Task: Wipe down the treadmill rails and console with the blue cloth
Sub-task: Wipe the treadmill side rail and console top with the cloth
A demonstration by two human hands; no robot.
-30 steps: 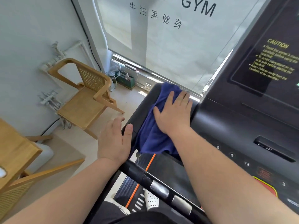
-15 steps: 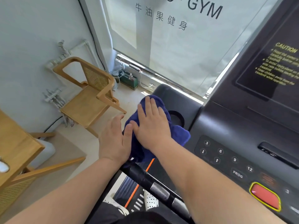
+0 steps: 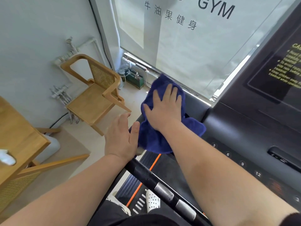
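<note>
Seen from the head: pressing the blue cloth flat just left of the console with the right hand, fingers straight and slightly spread. Holding the left hand flat farther left of the console, fingers together, thumb beside the cloth.

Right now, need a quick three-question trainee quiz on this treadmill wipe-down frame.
1. True or false: the right hand presses flat, fingers spread, on the dark blue terry cloth.
2. The left hand is: A) gripping the cloth, B) open, holding nothing, C) resting on a chair.
3. Which number key on the black treadmill console lies nearest the cloth?
Key: 1 true; 2 B; 3 the key marked 3.
</note>
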